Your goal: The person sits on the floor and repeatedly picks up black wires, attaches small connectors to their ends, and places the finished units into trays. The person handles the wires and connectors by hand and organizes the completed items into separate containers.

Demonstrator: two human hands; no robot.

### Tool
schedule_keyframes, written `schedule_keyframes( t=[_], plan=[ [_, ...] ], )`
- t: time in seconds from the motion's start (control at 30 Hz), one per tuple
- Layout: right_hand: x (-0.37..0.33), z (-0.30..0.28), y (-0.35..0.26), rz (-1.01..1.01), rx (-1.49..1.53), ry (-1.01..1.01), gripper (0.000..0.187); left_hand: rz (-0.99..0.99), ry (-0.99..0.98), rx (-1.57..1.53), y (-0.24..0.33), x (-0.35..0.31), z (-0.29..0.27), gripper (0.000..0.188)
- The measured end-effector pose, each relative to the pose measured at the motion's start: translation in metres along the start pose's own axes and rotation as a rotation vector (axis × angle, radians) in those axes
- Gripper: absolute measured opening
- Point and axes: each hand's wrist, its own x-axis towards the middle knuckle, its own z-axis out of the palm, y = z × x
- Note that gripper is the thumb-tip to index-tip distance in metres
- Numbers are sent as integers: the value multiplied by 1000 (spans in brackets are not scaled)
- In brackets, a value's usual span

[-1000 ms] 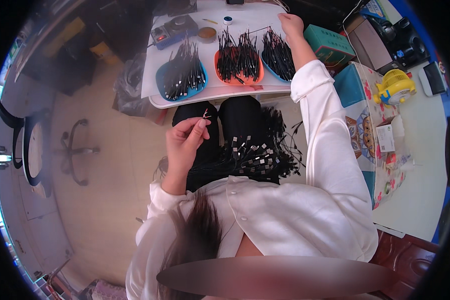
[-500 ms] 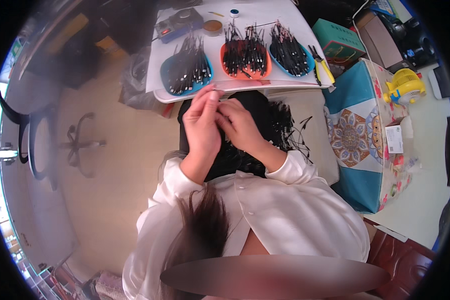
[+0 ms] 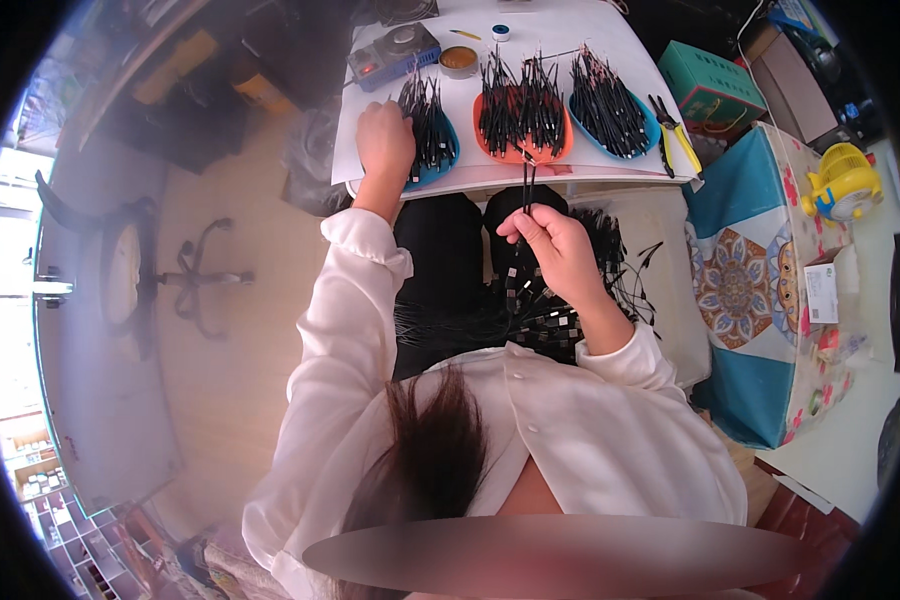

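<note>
My right hand (image 3: pixel 555 245) is closed in a pinch on a pair of thin black cables (image 3: pixel 528 188). Their ends stand up past my fingers toward the table edge, in front of the orange tray (image 3: pixel 530 158). Over the left side of the left blue tray (image 3: pixel 453 158), my left hand (image 3: pixel 385 142) has its fingers curled at the black cables (image 3: pixel 430 125) lying there; what it grips is hidden. More black cables with metal plugs (image 3: pixel 545 318) lie across my lap. Bundles of similar cables fill the orange tray and the right blue tray (image 3: pixel 654 132).
Behind the trays are a blue-grey box device with a dial (image 3: pixel 395 55), a round tin (image 3: pixel 458 62) and a small spool (image 3: pixel 501 33). Yellow-handled pliers (image 3: pixel 680 140) lie at the right table edge. A green box (image 3: pixel 710 85) and a yellow fan (image 3: pixel 843 185) are farther right.
My hands were together above my lap and have parted. The left moved forward to the left blue tray; the right now shows cables upright in its fingers. The view shifted slightly.
</note>
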Motion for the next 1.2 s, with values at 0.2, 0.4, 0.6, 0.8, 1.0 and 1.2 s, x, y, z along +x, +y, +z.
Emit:
schedule_keyframes(
  t=[0.2,0.4,0.6,0.8,1.0,1.2],
  plan=[
    [-1,-3,1,-22,8,-9,28,-24,-11,-19,-2,0,1,9],
    [-2,4,-4,-21,14,-37,28,82,-83,40,-8,-5,0,8],
    [-10,2,-11,-20,-10,-23,28,16,147,-310,5,-3,-34,7],
    [-7,11,-29,-126,22,-19,27,-331,-93,-1454,47,-41,-109,11],
    [-22,26,-49,-121,-19,-136,26,-365,-89,-1648,92,-112,-144,18],
    [-37,39,-54,-213,-49,-65,21,-468,-85,-1757,103,-148,-149,16]
  ],
)
